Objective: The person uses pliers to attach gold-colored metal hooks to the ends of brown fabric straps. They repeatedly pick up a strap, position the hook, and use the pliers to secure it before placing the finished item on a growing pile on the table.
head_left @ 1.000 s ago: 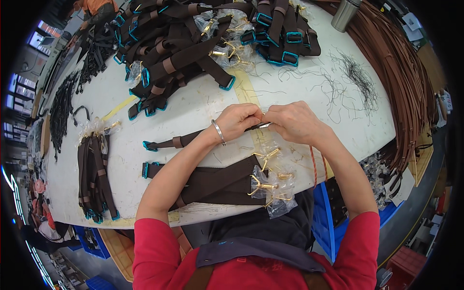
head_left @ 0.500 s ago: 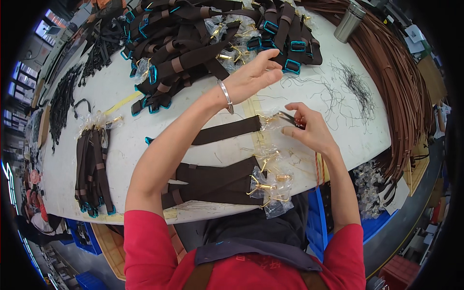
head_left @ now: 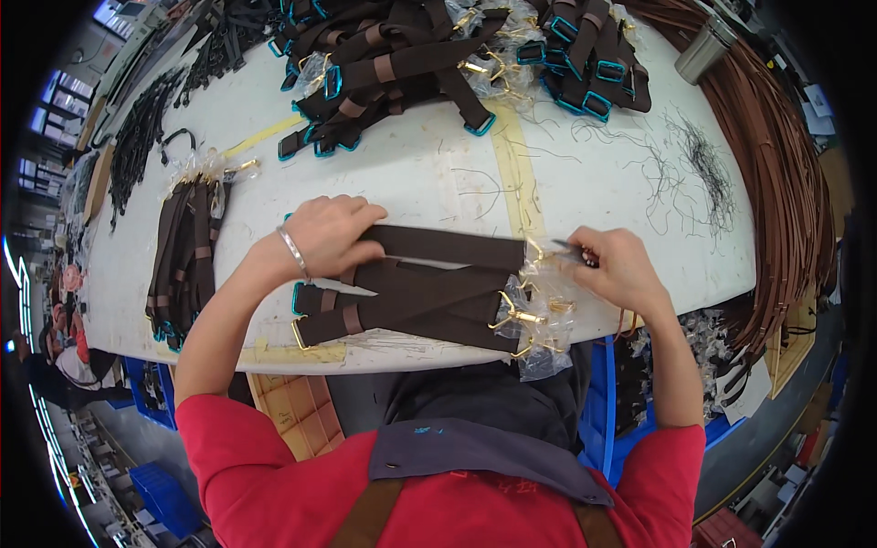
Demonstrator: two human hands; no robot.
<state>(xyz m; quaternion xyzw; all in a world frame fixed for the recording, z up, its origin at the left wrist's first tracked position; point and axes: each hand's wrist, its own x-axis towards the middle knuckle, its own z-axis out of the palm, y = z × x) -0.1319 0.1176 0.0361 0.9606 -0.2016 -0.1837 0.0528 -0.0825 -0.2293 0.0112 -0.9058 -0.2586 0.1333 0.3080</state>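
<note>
1. Our left hand (head_left: 333,233) has its thumb and fingers closed on a dark brown strap (head_left: 452,247), toward its left end; our right hand (head_left: 617,265) is curled around a small dark tool (head_left: 586,256) (mostly hidden by the fingers), just beside the strap's right end.
2. Beneath everything we have a white table (head_left: 438,183), crossed by yellow tape (head_left: 516,173).
3. At its far side we see a big pile of straps (head_left: 402,68) with blue buckles, and long brown strips (head_left: 776,164) hang along the right.
4. Nearer us lies a smaller group of straps (head_left: 429,306); the held one runs along its far side, though we cannot tell whether it is lifted.
5. To our left rests a strap bundle (head_left: 183,242).
6. Beyond our right hand stands a steel flask (head_left: 705,50).
7. Smallest are the gold hooks (head_left: 525,315), partly wrapped in clear plastic, at the group's right end.
</note>
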